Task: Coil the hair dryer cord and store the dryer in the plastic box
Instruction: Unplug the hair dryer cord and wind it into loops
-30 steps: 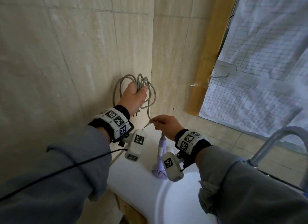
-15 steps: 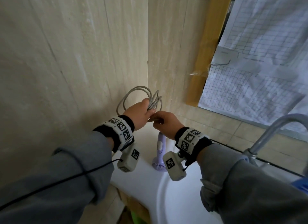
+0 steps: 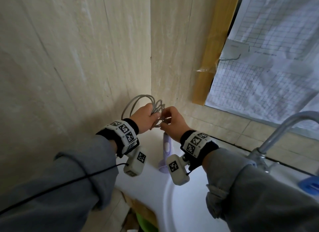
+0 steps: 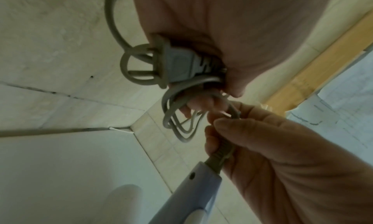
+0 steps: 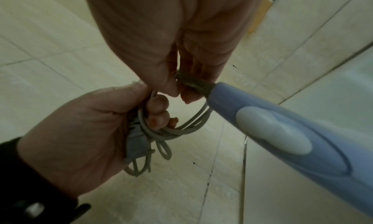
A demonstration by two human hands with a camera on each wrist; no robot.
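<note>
My left hand [image 3: 146, 117] grips a bundle of grey cord loops [image 3: 138, 102] together with the plug [image 4: 179, 64], held up near the wall corner. My right hand [image 3: 170, 121] pinches the cord at the ribbed sleeve [image 5: 191, 81] where it enters the lilac hair dryer's handle [image 5: 282, 136]. The dryer [image 3: 166, 154] hangs below my right hand with its grille end down by the white sink's rim [image 3: 146, 188]. The two hands touch at the fingertips. No plastic box is in view.
Beige tiled walls meet in a corner just behind the hands. A metal tap [image 3: 279, 138] rises at the right, with a blue object [image 3: 310, 185] beside it. A papered window with a wooden frame [image 3: 215, 46] fills the upper right.
My left hand has lowered with the coil and met the right hand. The straight cord stretch between them is gone, gathered into the loops.
</note>
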